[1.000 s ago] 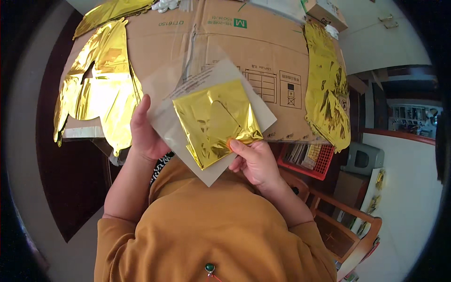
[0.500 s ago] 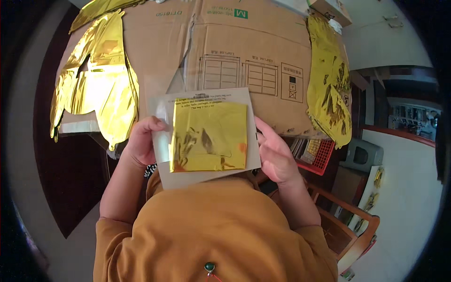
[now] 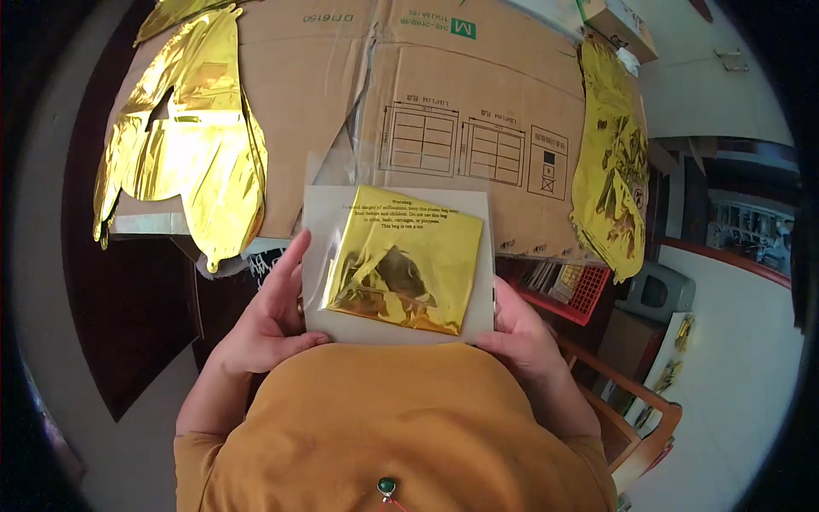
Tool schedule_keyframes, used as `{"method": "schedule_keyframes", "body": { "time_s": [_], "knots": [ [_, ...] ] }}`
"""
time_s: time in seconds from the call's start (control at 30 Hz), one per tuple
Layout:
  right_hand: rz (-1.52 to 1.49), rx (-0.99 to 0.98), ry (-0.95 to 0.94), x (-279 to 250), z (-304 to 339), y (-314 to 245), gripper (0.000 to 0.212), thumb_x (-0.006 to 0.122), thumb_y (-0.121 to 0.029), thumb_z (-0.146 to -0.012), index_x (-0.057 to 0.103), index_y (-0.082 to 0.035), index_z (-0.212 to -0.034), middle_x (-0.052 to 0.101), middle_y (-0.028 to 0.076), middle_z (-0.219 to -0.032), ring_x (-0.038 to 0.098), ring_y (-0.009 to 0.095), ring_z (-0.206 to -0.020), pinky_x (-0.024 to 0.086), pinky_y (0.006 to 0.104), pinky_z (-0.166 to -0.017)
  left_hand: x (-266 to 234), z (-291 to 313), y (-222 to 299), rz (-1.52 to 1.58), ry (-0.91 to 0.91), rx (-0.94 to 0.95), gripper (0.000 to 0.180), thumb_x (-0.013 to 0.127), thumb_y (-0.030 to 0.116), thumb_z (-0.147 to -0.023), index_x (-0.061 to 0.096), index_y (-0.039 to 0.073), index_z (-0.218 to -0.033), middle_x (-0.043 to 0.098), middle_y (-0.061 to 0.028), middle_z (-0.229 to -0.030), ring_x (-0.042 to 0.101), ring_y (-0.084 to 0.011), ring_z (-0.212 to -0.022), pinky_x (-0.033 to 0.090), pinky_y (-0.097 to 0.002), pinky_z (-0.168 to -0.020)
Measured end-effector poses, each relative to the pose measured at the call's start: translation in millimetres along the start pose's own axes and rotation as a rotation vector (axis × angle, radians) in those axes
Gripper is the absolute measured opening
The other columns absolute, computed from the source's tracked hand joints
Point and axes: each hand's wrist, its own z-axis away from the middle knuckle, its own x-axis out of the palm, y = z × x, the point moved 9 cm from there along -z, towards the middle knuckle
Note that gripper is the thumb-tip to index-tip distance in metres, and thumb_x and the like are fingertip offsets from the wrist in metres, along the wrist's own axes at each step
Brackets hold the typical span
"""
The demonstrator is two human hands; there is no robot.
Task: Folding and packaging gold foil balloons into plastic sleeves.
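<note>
Close in front of my chest I hold a clear plastic bag with a pale backing and printed lines near its top. Inside lies a folded sheet of shiny gold foil, tilted, its lower edge sloping down to the right. My left hand is at the bag's left edge, thumb across the lower corner and forefinger pointing up alongside. At the lower right, my right hand grips the edge with the thumb in front. Its other fingers are partly hidden behind the bag.
A cardboard-covered surface lies ahead. Flat gold foil balloons hang over its left side, and more gold foil drapes over the right. Below to the right are a red basket, a grey plastic item and a wooden chair.
The bag has shifted right and a little lower. The folded foil has turned clockwise inside it. Both hands have slid toward the bag's lower corners, and the left fingers have spread.
</note>
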Motion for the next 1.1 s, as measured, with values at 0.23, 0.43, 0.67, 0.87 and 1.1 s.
{"method": "schedule_keyframes", "body": {
  "time_s": [0.23, 0.43, 0.67, 0.87, 1.1],
  "knots": [
    [-0.073, 0.090, 0.109, -15.4, 8.9, 25.6, 0.051, 0.067, -0.008, -0.097, 0.048, 0.002, -0.143, 0.065, 0.011, -0.133, 0.064, 0.018, -0.117, 0.050, 0.0338, -0.102, 5.7, -5.2, 4.0, 0.100, -0.035, -0.038, 0.116, 0.068, -0.019, -0.082, -0.004, 0.015, -0.166, 0.015, -0.0136, -0.168, 0.029, -0.0197, -0.150, 0.037, -0.0341, -0.115],
    [-0.025, -0.057, 0.292, -37.5, -9.8, 21.4, 0.033, 0.070, -0.016, -0.097, 0.064, -0.001, -0.126, 0.073, 0.008, -0.116, 0.069, 0.014, -0.100, 0.057, 0.0295, -0.086, -14.4, -19.3, -4.1, -0.157, 0.106, -0.065, 0.108, 0.064, -0.020, -0.085, 0.003, 0.016, -0.166, 0.055, -0.0133, -0.140, 0.058, -0.0141, -0.118, 0.050, -0.0290, -0.095],
    [0.125, 0.081, 0.492, -51.5, -12.2, 22.2, 0.025, 0.063, -0.017, -0.103, 0.067, 0.002, -0.117, 0.073, 0.008, -0.109, 0.070, 0.015, -0.095, 0.058, 0.0333, -0.084, -16.8, -27.8, -4.6, -0.202, 0.225, -0.095, 0.099, 0.066, -0.012, -0.090, 0.009, 0.018, -0.166, 0.070, -0.0097, -0.109, 0.068, -0.0105, -0.085, 0.055, -0.0231, -0.074],
    [0.044, -0.084, 0.301, -40.9, -23.1, 22.6, 0.032, 0.060, -0.014, -0.102, 0.059, 0.002, -0.131, 0.074, 0.013, -0.107, 0.071, 0.022, -0.096, 0.059, 0.0346, -0.085, -1.0, -32.5, 0.4, -0.067, 0.257, 0.044, 0.091, 0.063, -0.013, -0.093, 0.014, 0.014, -0.165, 0.069, -0.0068, -0.113, 0.066, -0.0130, -0.104, 0.054, -0.0291, -0.091],
    [-0.051, -0.044, 0.250, -38.9, -24.8, 21.9, 0.027, 0.059, -0.016, -0.103, 0.064, 0.003, -0.122, 0.074, 0.018, -0.110, 0.072, 0.022, -0.097, 0.057, 0.0385, -0.091, -8.2, -39.5, -3.0, -0.277, 0.221, 0.115, 0.083, 0.064, -0.016, -0.089, 0.028, 0.006, -0.160, 0.061, -0.0059, -0.131, 0.061, -0.0152, -0.120, 0.047, -0.0307, -0.105]
  ]
}}
